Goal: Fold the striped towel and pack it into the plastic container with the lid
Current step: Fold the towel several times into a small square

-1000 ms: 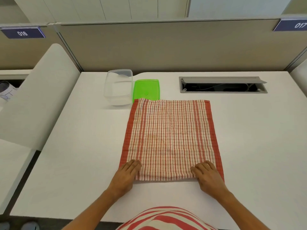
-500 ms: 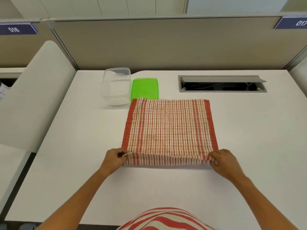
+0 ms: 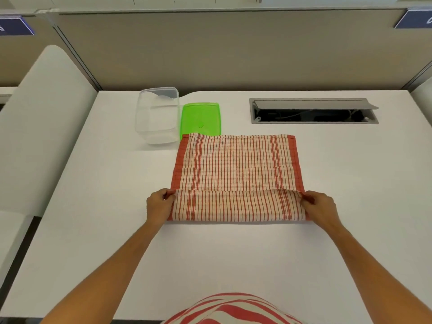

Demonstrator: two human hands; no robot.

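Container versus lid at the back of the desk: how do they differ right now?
The plastic container is clear and deep, standing open; the lid is bright green and lies flat. The container stands clear of the striped towel, while the towel's far left corner overlaps the lid's near edge. The container sits left of the lid. Both rest on the white desk, untouched by either hand.

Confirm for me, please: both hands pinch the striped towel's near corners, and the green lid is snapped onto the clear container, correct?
Not quite. The head view shows the green lid lying flat on the desk beside the open clear container. The left hand and right hand do pinch the striped towel.
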